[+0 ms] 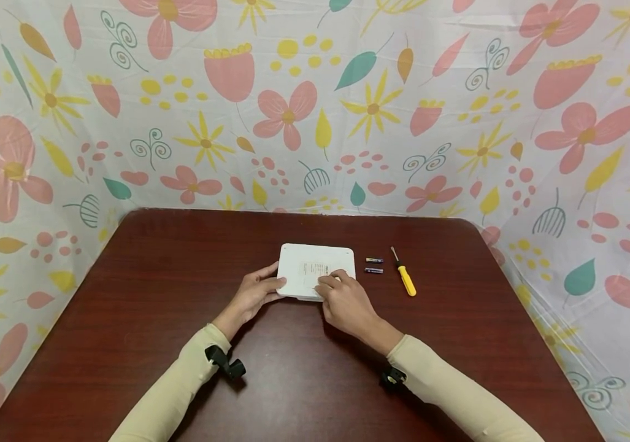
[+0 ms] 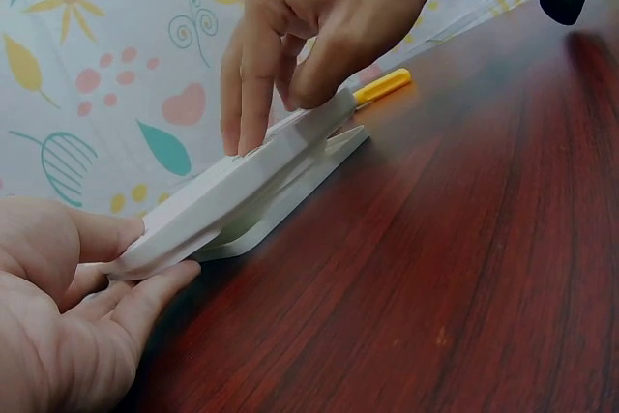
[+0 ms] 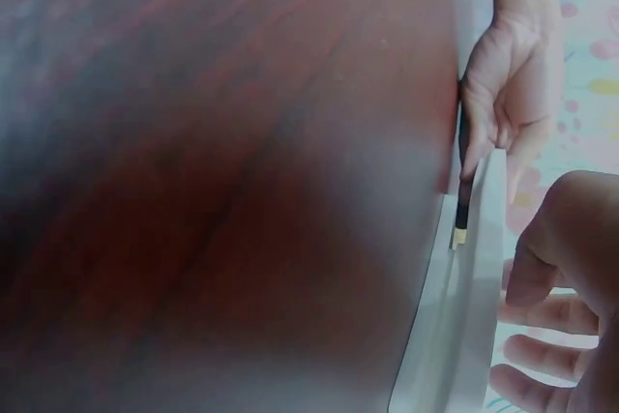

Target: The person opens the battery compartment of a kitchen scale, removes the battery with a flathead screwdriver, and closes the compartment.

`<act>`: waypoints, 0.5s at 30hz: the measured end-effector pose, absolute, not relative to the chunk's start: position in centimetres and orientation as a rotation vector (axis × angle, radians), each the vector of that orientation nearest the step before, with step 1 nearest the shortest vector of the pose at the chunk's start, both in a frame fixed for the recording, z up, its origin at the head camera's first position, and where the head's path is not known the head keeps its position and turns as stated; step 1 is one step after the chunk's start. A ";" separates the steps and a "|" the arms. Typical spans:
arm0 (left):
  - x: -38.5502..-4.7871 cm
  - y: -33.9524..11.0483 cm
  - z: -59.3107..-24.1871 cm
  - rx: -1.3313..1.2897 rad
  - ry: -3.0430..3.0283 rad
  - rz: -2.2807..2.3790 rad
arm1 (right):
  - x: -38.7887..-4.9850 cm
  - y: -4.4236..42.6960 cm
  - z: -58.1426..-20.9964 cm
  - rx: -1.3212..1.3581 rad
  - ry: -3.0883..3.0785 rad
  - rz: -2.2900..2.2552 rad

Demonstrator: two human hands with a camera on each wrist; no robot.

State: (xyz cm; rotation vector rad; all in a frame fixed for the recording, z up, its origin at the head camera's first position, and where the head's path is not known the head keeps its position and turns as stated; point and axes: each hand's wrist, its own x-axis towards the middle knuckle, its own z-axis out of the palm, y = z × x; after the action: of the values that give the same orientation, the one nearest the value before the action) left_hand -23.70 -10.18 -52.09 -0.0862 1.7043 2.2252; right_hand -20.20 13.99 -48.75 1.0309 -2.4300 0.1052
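A flat white square device (image 1: 295, 263) with rounded corners lies face down, a printed label (image 1: 313, 268) on its upper side. My left hand (image 1: 252, 290) grips its left edge, thumb on top and fingers underneath. In the left wrist view, the device (image 2: 256, 166) tilts over a thin pale plate (image 2: 290, 210), with a gap between them. My right hand (image 1: 345, 302) touches the upper side near the label with its fingertips, which point downward in the left wrist view. Whatever lies under those fingertips is hidden.
Two small batteries, one upper (image 1: 374, 260) and one lower (image 1: 373, 271), lie just right of the device. Beyond them is a yellow-handled screwdriver (image 1: 406, 282). The dark red wooden table (image 1: 182, 264) meets a flowered curtain (image 1: 287, 166) at its back.
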 end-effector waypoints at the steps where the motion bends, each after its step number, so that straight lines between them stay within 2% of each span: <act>1: -23.7 -10.2 -52.1 -0.090 1.703 2.227 | -20.2 14.0 -48.7 1.036 -2.437 0.103; 7: -23.6 -10.1 -51.9 -0.112 1.698 2.232 | -20.3 14.9 -48.3 0.908 -2.567 0.365; 15: -23.6 -10.2 -51.8 -0.105 1.701 2.224 | -22.4 19.4 -46.1 0.321 -2.866 1.120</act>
State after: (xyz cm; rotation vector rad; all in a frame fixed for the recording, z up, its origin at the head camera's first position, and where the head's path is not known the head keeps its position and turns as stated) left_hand -23.56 -10.24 -51.84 -0.1054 1.7009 2.2236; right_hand -22.37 19.41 -46.12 0.3207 -2.8657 1.1198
